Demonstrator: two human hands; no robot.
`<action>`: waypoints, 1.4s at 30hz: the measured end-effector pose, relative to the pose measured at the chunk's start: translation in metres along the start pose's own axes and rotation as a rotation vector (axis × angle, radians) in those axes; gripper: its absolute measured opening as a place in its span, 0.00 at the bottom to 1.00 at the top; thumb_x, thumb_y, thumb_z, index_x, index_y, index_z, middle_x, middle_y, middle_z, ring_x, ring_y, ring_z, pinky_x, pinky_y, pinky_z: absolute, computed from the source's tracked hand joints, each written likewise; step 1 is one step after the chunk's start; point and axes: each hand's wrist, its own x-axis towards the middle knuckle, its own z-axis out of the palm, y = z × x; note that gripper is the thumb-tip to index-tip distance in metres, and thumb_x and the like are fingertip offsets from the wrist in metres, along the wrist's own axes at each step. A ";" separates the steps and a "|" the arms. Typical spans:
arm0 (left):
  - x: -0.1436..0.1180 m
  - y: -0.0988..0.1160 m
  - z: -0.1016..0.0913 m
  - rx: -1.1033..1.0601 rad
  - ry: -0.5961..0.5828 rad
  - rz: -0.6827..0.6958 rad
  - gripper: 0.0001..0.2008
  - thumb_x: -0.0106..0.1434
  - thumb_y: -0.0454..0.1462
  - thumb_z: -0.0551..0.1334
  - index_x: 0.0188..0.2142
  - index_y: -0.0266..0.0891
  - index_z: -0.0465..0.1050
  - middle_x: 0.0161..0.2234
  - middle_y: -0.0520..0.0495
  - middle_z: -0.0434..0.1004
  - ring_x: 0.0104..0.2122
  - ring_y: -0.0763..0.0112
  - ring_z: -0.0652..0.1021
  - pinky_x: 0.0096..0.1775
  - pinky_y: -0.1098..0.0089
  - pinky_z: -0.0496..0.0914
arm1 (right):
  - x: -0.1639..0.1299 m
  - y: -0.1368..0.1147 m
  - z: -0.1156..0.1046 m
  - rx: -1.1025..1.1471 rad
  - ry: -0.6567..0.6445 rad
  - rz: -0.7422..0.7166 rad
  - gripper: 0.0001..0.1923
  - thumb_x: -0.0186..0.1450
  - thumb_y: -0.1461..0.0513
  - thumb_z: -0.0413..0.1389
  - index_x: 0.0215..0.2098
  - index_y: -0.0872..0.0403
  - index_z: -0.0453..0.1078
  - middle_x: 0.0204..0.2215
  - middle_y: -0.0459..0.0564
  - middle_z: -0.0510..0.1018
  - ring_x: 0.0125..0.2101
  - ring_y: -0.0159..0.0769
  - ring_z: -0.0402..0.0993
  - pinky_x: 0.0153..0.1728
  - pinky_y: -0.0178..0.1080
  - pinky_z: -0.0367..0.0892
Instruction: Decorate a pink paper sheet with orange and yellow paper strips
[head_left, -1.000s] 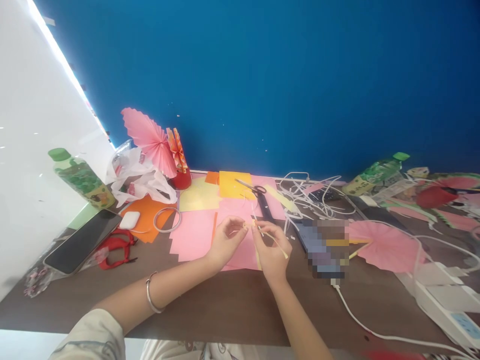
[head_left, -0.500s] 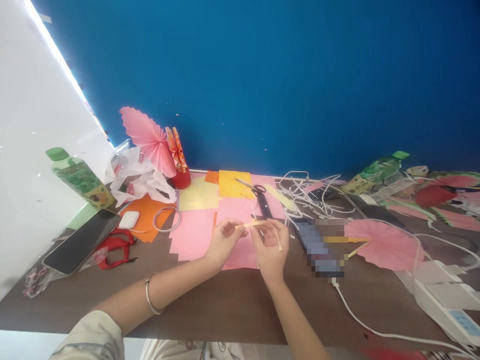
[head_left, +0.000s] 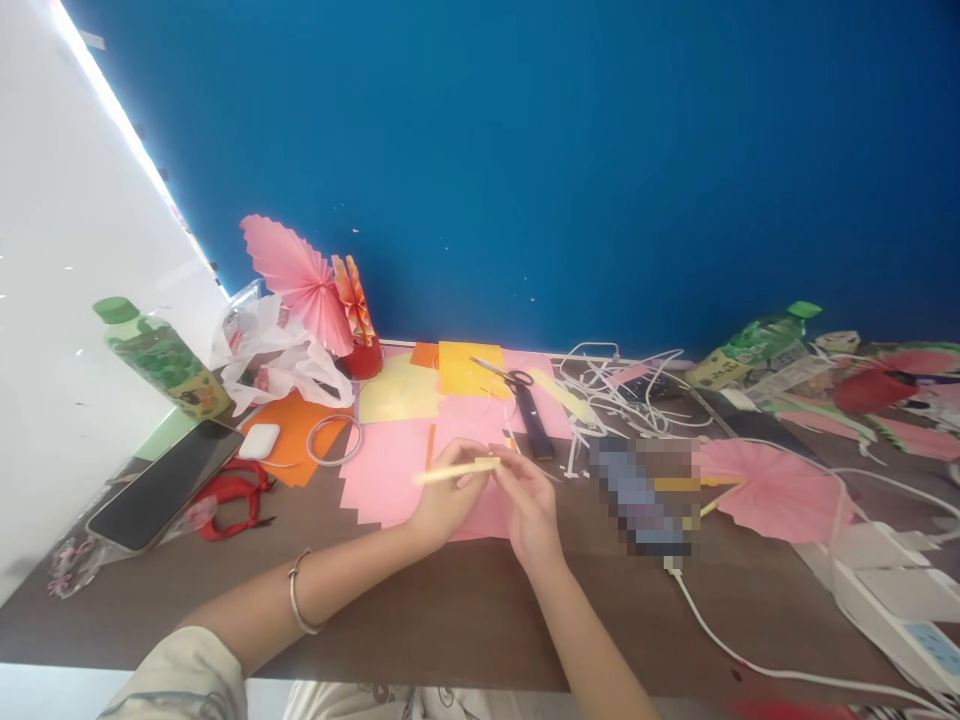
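Both hands meet over pink paper sheets (head_left: 390, 470) in the middle of the brown table (head_left: 465, 610). A thin yellow paper strip (head_left: 456, 470) lies between them, sticking out to the left. My left hand (head_left: 448, 495) pinches it near its middle, a metal bangle on that wrist. My right hand (head_left: 531, 500) pinches the strip's right end with thumb and forefinger. Black-handled scissors (head_left: 517, 392) lie just behind the hands.
A phone (head_left: 161, 485), white earbud case (head_left: 259, 440), red strap and green bottle (head_left: 161, 357) sit at left. Pink paper fans (head_left: 300, 280) stand in a red cup at the back. Tangled white strips, a pink fan (head_left: 772, 490), cable and power strip (head_left: 892, 590) lie at right.
The yellow strip has swung from hanging right of my right hand to lying level and pointing left. Both hands have shifted slightly left and closer together.
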 end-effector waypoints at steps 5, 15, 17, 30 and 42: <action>0.000 -0.003 -0.005 0.065 0.016 -0.016 0.08 0.56 0.40 0.62 0.31 0.38 0.67 0.32 0.48 0.72 0.35 0.69 0.73 0.35 0.71 0.67 | -0.003 -0.003 0.005 -0.015 -0.027 -0.047 0.13 0.51 0.60 0.63 0.36 0.51 0.73 0.38 0.51 0.76 0.42 0.40 0.72 0.47 0.46 0.66; -0.006 -0.001 -0.008 -0.048 -0.005 -0.158 0.12 0.57 0.39 0.62 0.39 0.39 0.63 0.39 0.44 0.73 0.38 0.68 0.76 0.42 0.65 0.69 | -0.002 0.011 0.002 -0.122 0.163 -0.095 0.11 0.55 0.55 0.59 0.31 0.55 0.72 0.31 0.51 0.76 0.35 0.37 0.72 0.41 0.44 0.67; -0.010 0.002 -0.014 -0.074 0.029 -0.224 0.12 0.59 0.38 0.59 0.41 0.39 0.60 0.44 0.42 0.71 0.36 0.70 0.77 0.43 0.62 0.70 | -0.002 0.008 -0.002 -0.138 0.200 -0.143 0.10 0.56 0.56 0.59 0.31 0.55 0.72 0.32 0.51 0.75 0.37 0.37 0.71 0.42 0.44 0.66; -0.063 -0.006 -0.093 1.504 -0.576 0.487 0.29 0.64 0.46 0.49 0.57 0.26 0.57 0.56 0.30 0.60 0.58 0.48 0.59 0.57 0.49 0.50 | 0.017 -0.012 0.006 -0.283 -0.244 0.185 0.13 0.48 0.55 0.64 0.26 0.54 0.69 0.24 0.47 0.73 0.26 0.33 0.69 0.23 0.35 0.70; -0.036 -0.014 -0.100 1.492 -0.599 0.412 0.32 0.65 0.49 0.42 0.59 0.27 0.55 0.60 0.29 0.54 0.61 0.46 0.53 0.57 0.43 0.43 | 0.047 0.010 0.031 -0.441 -0.490 0.270 0.13 0.48 0.55 0.63 0.26 0.55 0.71 0.23 0.47 0.75 0.27 0.34 0.72 0.30 0.36 0.70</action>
